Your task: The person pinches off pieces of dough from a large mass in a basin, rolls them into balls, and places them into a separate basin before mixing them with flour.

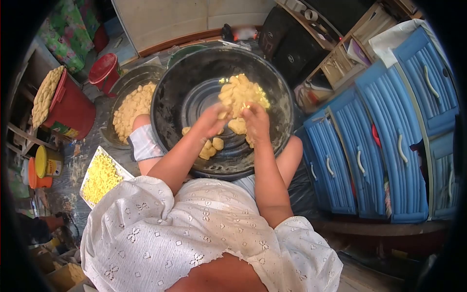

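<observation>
A large black basin [170, 121] rests between the person's legs. Inside it, a heap of yellowish dough pieces [238, 92] lies toward the upper right, with small bright yellow bits around it. My left hand [212, 120] is over the middle of the basin, fingers curled round a small dough lump and slightly blurred. My right hand [256, 121] is at the heap's lower edge, its fingertips pinched on a small pale yellow bit. Several round dough lumps [208, 150] lie below my left hand on the basin's floor.
Left of the basin are a tub [109, 127] of dough pieces, a white tray [127, 174] of yellow bits, a red bucket [73, 114] and a yellow container [48, 161]. Blue drawers [369, 151] stand at right, black speakers [287, 41] behind. Someone's arm [52, 223] shows at lower left.
</observation>
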The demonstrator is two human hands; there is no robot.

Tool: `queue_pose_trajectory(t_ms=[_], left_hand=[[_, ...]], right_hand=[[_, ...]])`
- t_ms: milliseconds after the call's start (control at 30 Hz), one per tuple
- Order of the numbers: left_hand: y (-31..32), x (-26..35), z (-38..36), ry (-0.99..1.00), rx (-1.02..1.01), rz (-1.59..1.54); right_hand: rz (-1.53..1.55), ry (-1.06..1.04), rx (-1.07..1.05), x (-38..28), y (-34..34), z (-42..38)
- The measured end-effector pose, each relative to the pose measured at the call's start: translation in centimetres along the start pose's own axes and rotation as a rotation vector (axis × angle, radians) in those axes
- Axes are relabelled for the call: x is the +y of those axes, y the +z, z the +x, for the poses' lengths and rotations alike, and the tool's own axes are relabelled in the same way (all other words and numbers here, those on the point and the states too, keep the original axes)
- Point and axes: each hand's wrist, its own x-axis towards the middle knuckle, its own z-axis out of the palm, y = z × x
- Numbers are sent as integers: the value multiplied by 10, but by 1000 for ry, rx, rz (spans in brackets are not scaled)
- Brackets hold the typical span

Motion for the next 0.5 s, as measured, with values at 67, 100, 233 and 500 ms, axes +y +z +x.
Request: queue_pose_trajectory(t_ms=[67, 100, 233, 500], left_hand=[[13, 0, -6, -56, 185, -7], [15, -1, -8, -57, 186, -5], [22, -2, -11, -61, 42, 170], [27, -9, -13, -42, -25, 186]], right_hand=[[2, -26, -7, 1, 1, 1], [-39, -65, 18, 0, 3, 1], [-283, -141, 102, -9, 17, -5], [-931, -386, 108, 5, 19, -4]])
